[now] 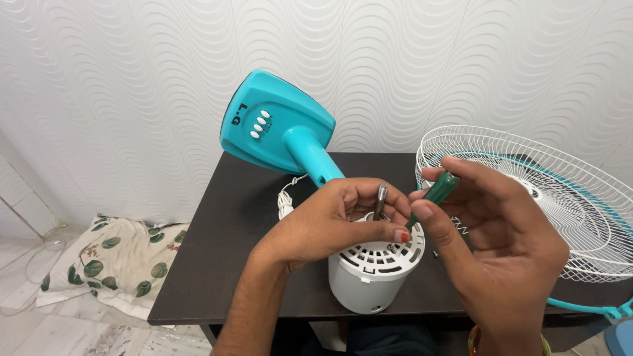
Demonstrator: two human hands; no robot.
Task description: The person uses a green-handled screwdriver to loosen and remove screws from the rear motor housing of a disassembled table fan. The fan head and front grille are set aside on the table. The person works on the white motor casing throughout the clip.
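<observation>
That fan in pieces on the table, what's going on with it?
A person has a table fan apart on a dark table. The left hand steadies the white motor housing, its metal shaft sticking up between the fingers. The right hand holds a green-handled screwdriver, tip down at the housing's vented top. The teal fan base lies tipped up behind, and the white wire grille rests to the right.

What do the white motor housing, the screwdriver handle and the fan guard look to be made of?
Motor housing: likely moulded plastic, matte white, with cast vent slots. Screwdriver handle: translucent green plastic, glossy, held in the right hand. Fan guard: thin wire, probably white-coated metal, with a teal rim.
</observation>
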